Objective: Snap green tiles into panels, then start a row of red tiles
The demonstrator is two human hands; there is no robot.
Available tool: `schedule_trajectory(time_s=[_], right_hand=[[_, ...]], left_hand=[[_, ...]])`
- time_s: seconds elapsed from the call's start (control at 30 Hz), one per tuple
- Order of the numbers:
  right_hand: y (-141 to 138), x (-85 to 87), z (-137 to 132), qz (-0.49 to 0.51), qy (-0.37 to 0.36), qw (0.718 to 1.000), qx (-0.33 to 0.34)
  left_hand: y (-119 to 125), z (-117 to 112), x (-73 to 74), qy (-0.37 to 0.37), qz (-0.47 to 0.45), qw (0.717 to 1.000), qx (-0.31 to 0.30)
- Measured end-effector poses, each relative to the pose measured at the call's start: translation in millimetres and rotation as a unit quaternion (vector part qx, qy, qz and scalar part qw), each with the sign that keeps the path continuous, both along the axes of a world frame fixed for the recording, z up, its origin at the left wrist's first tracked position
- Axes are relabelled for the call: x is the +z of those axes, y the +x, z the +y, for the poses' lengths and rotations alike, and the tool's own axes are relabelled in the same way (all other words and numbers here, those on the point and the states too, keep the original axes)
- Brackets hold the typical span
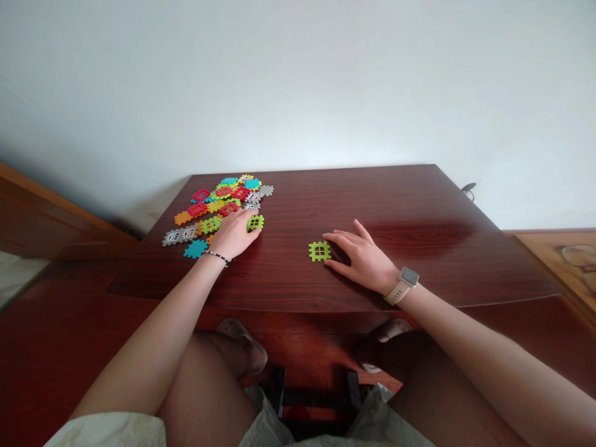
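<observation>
My left hand (pixel 236 233) is at the right side of a heap of colourful interlocking tiles (pixel 215 207). Its thumb and fingers close around a green window tile (pixel 255 222); part of that tile is hidden by the hand. A second green window tile (pixel 320 251) lies flat near the middle of the table. Beside its right edge rests my right hand (pixel 361 256), fingers spread, with thumb and index fingertips at the tile's edge. Whether they press on it I cannot tell. A blue tile (pixel 195 249) and grey window tiles (pixel 180 234) lie left of my left wrist.
The dark wooden table (pixel 419 211) stands against a pale wall (pixel 326 87). A black cable (pixel 468 188) shows behind its right edge. Wooden furniture (pixel 563 261) is at the right, and my legs are below the table's front edge.
</observation>
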State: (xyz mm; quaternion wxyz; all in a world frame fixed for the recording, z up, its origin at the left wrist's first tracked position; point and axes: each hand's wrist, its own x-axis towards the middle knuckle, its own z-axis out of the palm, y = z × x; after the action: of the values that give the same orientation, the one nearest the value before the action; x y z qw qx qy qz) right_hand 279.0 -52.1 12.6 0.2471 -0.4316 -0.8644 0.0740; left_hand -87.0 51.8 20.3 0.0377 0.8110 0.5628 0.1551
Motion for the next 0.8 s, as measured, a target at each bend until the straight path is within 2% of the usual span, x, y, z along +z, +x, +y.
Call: schedule_trajectory(time_s=[0.27,0.8], right_hand=[[-1.9,-6.6,1.4,-0.015,0.008,1.0,-0.012],[-3.7,-4.5,0.3,-0.009,0.002,1.0,-0.01]], left_hand=[[0.8,-0.2,-0.5,-0.004,-0.021,1.0,-0.006],[10.8,-1.8,-1.9,-0.013,-0.053,0.998,-0.031]])
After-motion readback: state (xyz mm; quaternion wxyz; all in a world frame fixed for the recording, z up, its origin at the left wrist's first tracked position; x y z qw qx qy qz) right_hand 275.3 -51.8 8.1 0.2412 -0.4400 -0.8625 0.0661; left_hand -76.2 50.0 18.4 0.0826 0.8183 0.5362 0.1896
